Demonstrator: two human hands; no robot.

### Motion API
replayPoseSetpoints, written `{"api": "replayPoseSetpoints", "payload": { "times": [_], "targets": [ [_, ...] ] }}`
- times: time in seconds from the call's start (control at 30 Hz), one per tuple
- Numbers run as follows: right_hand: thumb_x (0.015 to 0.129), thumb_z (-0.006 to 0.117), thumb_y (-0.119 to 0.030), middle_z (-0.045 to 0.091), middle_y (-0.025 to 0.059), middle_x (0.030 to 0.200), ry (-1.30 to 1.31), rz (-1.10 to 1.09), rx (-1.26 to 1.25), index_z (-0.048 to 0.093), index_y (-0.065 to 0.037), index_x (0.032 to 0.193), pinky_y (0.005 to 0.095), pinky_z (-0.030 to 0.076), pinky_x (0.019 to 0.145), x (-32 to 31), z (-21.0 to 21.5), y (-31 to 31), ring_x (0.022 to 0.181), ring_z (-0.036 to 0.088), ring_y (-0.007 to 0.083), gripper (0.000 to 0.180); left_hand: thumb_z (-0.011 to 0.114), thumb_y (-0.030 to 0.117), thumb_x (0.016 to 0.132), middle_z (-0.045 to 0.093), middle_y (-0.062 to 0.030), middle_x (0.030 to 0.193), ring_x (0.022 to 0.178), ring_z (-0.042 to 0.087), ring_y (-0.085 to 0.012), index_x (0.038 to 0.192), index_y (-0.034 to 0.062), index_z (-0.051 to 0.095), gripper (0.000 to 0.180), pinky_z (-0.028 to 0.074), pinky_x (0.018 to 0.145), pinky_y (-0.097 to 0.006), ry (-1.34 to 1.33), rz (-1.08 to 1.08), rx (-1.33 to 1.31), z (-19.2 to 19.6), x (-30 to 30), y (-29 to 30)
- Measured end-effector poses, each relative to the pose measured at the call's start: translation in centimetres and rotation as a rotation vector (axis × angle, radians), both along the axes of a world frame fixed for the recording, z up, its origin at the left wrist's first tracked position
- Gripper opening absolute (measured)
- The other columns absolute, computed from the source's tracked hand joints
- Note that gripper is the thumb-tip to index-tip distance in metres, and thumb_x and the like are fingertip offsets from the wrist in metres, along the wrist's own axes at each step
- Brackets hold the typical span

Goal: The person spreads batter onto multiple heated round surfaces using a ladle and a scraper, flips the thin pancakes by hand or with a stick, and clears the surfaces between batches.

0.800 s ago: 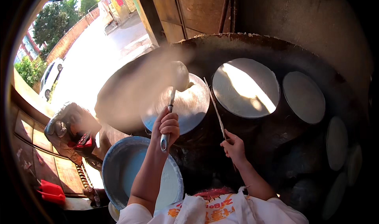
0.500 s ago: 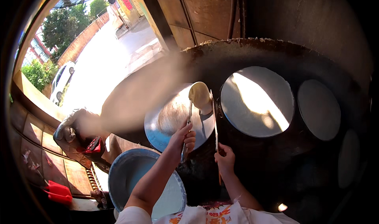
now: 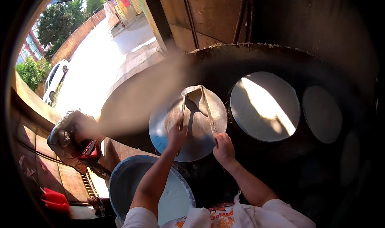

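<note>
My left hand (image 3: 175, 137) is closed around the handle of a ladle (image 3: 196, 94), whose bowl is tipped over the far part of a round metal griddle plate (image 3: 164, 125). In my right hand (image 3: 223, 148) is a thin wooden stick (image 3: 209, 113), its far end against the ladle's bowl. The stick and ladle handle slant apart toward me. The plate has a brownish dry-looking surface and a shiny bluish left edge. What lies inside the ladle cannot be made out.
A large blue-rimmed basin (image 3: 114, 188) of whitish liquid stands near left. To the right, round plates bear pale sheets (image 3: 262, 117) (image 3: 322, 115). A blurred beige shape covers the left middle. A dark jacket-like bundle (image 3: 72, 137) and a red dustpan-like object (image 3: 55, 200) are at left.
The ladle's bowl has tipped over and moved slightly left. The stick has swung left, its far end now meeting the ladle. Both hands have moved up the view.
</note>
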State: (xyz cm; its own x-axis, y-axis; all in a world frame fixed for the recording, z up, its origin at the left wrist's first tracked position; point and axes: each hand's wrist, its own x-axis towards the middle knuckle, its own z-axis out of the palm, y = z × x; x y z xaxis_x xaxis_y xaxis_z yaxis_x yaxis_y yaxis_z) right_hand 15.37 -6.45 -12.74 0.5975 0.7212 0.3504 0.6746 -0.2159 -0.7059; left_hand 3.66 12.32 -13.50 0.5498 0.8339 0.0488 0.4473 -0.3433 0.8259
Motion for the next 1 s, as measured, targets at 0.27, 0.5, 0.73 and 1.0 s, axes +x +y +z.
{"api": "replayPoseSetpoints", "payload": {
  "times": [0.27, 0.5, 0.73, 1.0],
  "targets": [
    [0.066, 0.058, 0.003, 0.059, 0.0120, 0.082, 0.013, 0.024, 0.113, 0.061, -0.003, 0.085, 0.0379, 0.047, 0.072, 1.5, -0.3, 0.3, 0.080, 0.057, 0.0319, 0.020, 0.052, 0.015, 0.088, 0.064, -0.0096, 0.086, 0.051, 0.052, -0.0133, 0.137, 0.0224, 0.038, 0.052, 0.043, 0.049, -0.029, 0.202, 0.079, 0.020, 1.9, -4.0, 0.2],
    [0.066, 0.059, 0.000, 0.061, 0.0074, 0.082, -0.179, -0.051, 0.011, 0.064, -0.008, 0.087, 0.0371, 0.046, 0.070, 4.3, -0.7, 0.8, 0.080, 0.058, 0.0275, 0.023, 0.051, 0.010, 0.088, 0.055, -0.0041, 0.069, 0.055, 0.052, -0.0147, 0.138, 0.0190, 0.037, 0.053, 0.044, 0.050, -0.027, 0.035, 0.217, -0.448, 6.5, -8.3, -2.9],
    [0.070, 0.056, -0.003, 0.061, 0.0110, 0.090, -0.136, -0.035, -0.047, 0.066, -0.005, 0.091, 0.0376, 0.048, 0.073, 3.3, 1.0, 4.9, 0.085, 0.057, 0.0304, 0.024, 0.052, 0.014, 0.091, 0.033, 0.0032, 0.053, 0.040, 0.031, -0.0084, 0.140, 0.0230, 0.029, 0.055, 0.030, 0.038, -0.026, -0.495, 0.295, -0.849, 8.2, -9.2, -6.0],
    [0.067, 0.055, 0.002, 0.061, 0.0155, 0.087, -0.040, 0.180, 0.034, 0.065, -0.003, 0.087, 0.0393, 0.047, 0.074, 1.6, -0.2, 7.8, 0.082, 0.057, 0.0335, 0.022, 0.046, 0.014, 0.094, 0.024, 0.0048, 0.054, 0.041, 0.023, -0.0066, 0.139, 0.0277, 0.028, 0.051, 0.022, 0.038, -0.022, -0.851, 0.360, -0.951, 8.2, -7.8, -10.1]
  ]
}}
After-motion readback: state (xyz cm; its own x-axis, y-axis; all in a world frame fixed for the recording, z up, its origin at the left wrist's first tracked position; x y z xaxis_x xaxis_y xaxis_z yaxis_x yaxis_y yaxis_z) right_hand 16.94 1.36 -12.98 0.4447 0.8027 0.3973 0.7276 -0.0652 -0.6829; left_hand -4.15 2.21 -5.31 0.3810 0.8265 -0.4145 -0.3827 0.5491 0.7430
